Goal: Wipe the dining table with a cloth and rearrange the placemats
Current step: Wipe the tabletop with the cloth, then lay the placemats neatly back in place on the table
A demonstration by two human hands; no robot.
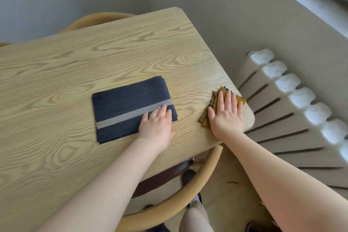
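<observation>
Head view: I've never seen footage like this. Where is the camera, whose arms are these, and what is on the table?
There is no machine here. The one picture comes from a camera worn on a person's head, looking forward and down, so the two bare arms are the wearer's own.

The surface is a light wooden dining table. On it lies a dark placemat with one pale stripe. The left hand rests flat on the placemat's near right corner, fingers straight. The right hand presses flat on a mustard-coloured cloth near the table's right corner. Neither hand grips anything.

Around the table: a curved wooden chair below, and a white radiator at the right.
</observation>
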